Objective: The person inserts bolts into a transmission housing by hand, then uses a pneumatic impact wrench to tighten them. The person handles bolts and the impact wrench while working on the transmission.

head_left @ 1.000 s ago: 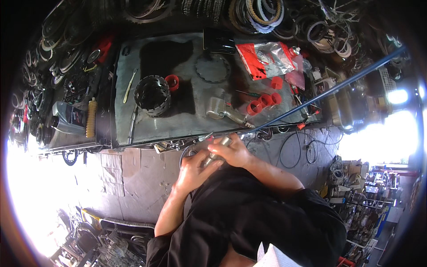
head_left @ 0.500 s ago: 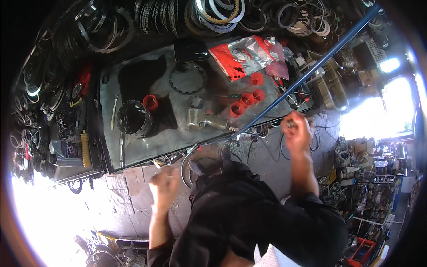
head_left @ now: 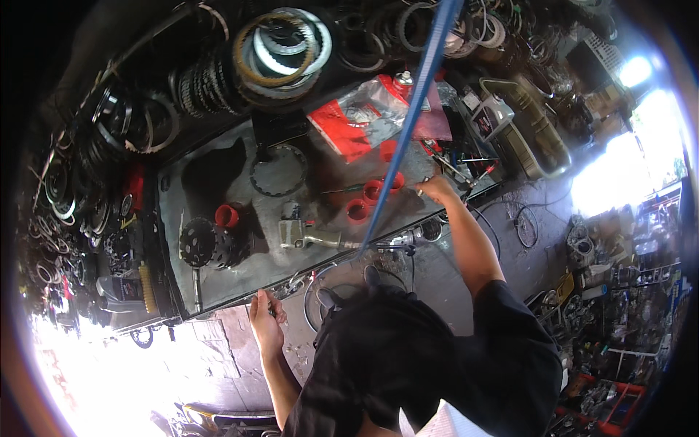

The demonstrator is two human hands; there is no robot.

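Note:
My right hand reaches over the bench's right part, its fingers closed on a small metal piece too small to name. Left of it stand several red plastic rings. Near the bench's front edge is my left hand, its fingers curled, with something dark inside that I cannot make out. Between my hands an air impact wrench lies on the metal bench top. Its blue hose runs up across the view.
A black perforated drum and a toothed ring lie on the bench. Behind them are a red-and-clear plastic bag and stacked clutch plates. A metal pan stands at the right.
My right hand has moved left and forward, over the bench. My left hand has turned and sits near the bench edge. The view has shifted and the blue hose now hangs steeper.

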